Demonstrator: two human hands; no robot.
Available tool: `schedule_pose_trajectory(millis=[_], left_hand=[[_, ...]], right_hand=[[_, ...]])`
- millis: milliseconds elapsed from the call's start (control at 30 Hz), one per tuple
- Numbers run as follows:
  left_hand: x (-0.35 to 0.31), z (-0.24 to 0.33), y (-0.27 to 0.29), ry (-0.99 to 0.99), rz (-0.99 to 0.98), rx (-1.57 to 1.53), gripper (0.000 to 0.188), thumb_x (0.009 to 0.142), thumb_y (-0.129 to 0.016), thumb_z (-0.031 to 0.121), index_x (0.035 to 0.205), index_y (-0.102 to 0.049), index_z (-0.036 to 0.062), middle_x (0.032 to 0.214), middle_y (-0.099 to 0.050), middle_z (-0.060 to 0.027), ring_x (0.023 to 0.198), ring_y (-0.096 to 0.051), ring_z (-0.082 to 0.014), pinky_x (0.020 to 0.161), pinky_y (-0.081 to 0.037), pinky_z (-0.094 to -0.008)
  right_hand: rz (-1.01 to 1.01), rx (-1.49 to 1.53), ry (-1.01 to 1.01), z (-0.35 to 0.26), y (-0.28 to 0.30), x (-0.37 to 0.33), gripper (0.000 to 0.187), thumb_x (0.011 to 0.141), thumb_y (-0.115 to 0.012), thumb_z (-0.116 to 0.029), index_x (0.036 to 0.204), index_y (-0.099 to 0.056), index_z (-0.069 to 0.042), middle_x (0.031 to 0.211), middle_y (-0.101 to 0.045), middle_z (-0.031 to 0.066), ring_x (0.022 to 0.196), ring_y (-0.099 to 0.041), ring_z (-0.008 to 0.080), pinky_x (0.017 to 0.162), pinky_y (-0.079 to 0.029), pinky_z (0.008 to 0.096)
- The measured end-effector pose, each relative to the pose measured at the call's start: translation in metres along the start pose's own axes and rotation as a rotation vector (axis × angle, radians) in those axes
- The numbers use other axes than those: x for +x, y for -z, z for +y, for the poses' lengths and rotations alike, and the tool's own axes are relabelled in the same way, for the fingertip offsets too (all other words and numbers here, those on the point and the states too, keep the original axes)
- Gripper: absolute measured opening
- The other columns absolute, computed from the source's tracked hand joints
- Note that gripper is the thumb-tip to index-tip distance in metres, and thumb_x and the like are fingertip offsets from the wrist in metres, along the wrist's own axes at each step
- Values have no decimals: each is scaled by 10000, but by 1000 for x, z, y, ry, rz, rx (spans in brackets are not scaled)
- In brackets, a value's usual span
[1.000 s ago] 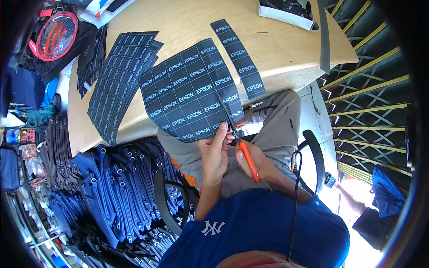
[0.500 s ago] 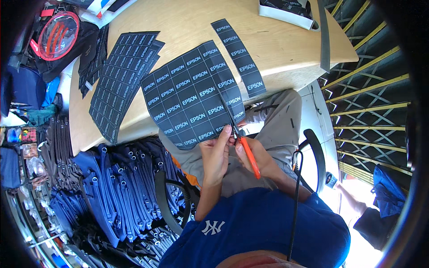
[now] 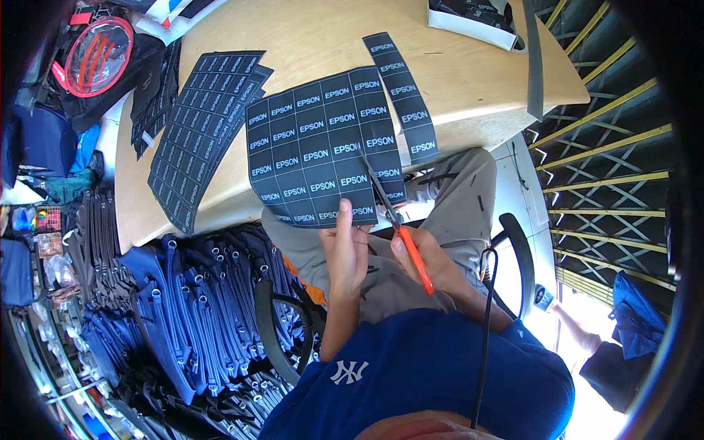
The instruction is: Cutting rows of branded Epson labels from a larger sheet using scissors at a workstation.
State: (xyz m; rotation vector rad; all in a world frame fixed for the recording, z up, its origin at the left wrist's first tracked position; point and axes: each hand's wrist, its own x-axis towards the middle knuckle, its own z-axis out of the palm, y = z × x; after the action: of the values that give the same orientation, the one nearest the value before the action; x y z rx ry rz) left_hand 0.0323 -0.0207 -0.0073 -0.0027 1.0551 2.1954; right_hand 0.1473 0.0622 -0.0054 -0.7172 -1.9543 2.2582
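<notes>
My left hand [image 3: 345, 253] pinches the near edge of a black label sheet [image 3: 301, 136], thumb on top and fingers beneath. White printing and thin lines divide the sheet into a grid. Orange-handled scissors [image 3: 415, 260] are gripped in my right hand [image 3: 434, 262]. Their blades point up the sheet along the line beside its rightmost column, which is parted from the rest at the near end. A separate strip of the same labels [image 3: 402, 89] lies to the sheet's right, running over the table edge. To the left rests a fanned stack of similar sheets [image 3: 196, 121].
The wooden table [image 3: 315, 37] has a curved near edge. A white box of dark pieces [image 3: 473, 26] stands at the back, with a dark strip [image 3: 534, 66] beside it. Blue straps [image 3: 198, 308] hang at the left. A folding metal gate [image 3: 609, 147] is on the right.
The label sheet has shifted right and turned slightly counter-clockwise. My left hand's grip has moved left along the near edge, away from the blades. The loose strip has slid a little to the right.
</notes>
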Motion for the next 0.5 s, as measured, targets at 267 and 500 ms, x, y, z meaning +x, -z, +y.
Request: schedule_pose_trajectory(millis=[267,500], left_hand=[[-4,-5,-4,-107,82,128,330,854,-571,10,1165,-464,25,1089,-547,-77,924,-571,-148,777,-506,-309],[-4,-6,-2,-106,46,130,336,849,-570,-9,1167,-466,23,1079,-545,-76,922,-569,-144,779,-506,-300]], right_hand=[[26,-4,42,2,-6,-2,309,919,-508,-283,848,-516,17,608,-426,6,573,-383,77,513,-347,270],[35,71,-5,5,-8,-1,323,925,-500,-282,803,-520,16,598,-416,8,571,-381,81,510,-340,276]])
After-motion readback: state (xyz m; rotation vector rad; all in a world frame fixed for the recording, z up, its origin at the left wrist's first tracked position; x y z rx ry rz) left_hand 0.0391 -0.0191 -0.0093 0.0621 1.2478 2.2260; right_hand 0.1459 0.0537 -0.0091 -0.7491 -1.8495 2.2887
